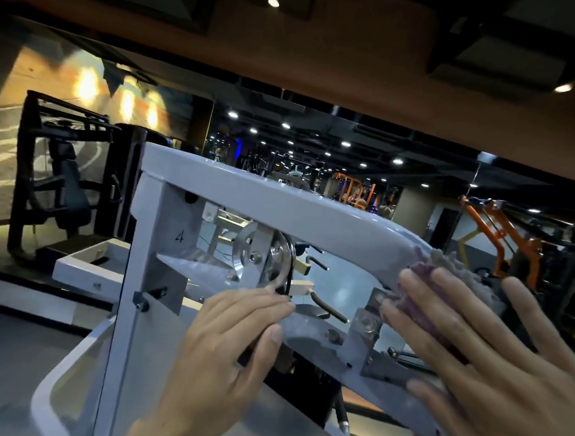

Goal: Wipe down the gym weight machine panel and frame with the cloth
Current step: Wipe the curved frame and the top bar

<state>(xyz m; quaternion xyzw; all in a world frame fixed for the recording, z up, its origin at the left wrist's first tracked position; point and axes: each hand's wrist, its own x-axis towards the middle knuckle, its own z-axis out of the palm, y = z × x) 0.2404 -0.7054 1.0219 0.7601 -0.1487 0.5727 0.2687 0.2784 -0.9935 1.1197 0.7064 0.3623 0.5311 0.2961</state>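
Head view: right hand (494, 361) is flat, fingers spread wide, palm pressing the fuzzy grey-and-purple chenille cloth (458, 281) onto the white-painted steel top bar of the weight machine frame (280, 200). Cloth sits at the bar's right-hand bend, where it curves downward; tufts show above and between the fingers.

Left hand (233, 343) is partly curled, fingertips and thumb resting on a lower grey frame plate (309, 328) just below the silver metal pulley wheel (276, 254). Holds nothing; looks like bracing.

Key relation: the bar's long axis runs up and left from the cloth toward the corner post marked "4" (180, 236). Unwiped length lies left of the right hand, so my read is that the next stroke goes left along that axis, or down around the bend. Right hand is the one on the job; left sits nearer the pulley. Risk: cloth snagging the pulley bracket.
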